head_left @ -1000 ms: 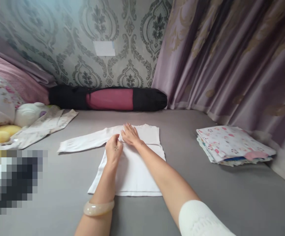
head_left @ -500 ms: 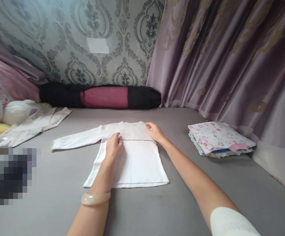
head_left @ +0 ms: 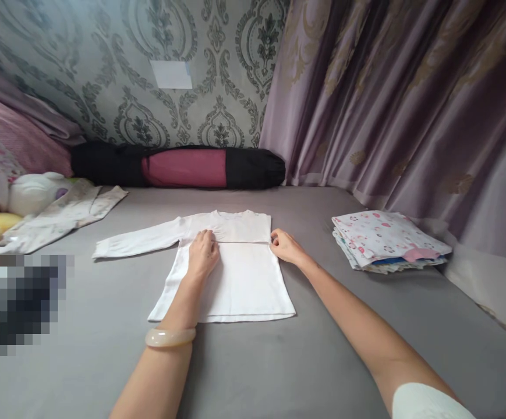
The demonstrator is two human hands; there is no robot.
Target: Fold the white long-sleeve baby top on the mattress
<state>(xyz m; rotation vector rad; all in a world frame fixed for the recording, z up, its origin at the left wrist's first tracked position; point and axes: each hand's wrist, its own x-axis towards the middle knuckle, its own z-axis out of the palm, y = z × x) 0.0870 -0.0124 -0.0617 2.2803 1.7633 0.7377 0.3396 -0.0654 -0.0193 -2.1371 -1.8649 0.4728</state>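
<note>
A small white long-sleeved shirt (head_left: 239, 279) lies flat on the grey sheet, neckline away from me. Its left-side sleeve stretches outward, while the other sleeve is folded across the chest. My left hand (head_left: 203, 254), with a pale bangle on the wrist, rests on the shirt at the folded sleeve's end, fingers curled together on the cloth. At the shirt's right edge, by the lower corner of the folded sleeve, my right hand (head_left: 286, 247) pinches the fabric between thumb and fingers.
A stack of folded printed cloths (head_left: 388, 241) sits at the right near the curtain (head_left: 366, 116). A long black and maroon bag (head_left: 183, 167) lies along the wall. Printed clothing (head_left: 69, 212), a plush toy (head_left: 36, 195) and a pixelated patch are at the left.
My right hand has moved down from the shirt's shoulder to the lower corner of the folded sleeve. My left hand has stayed on the sleeve end. The view has tilted slightly.
</note>
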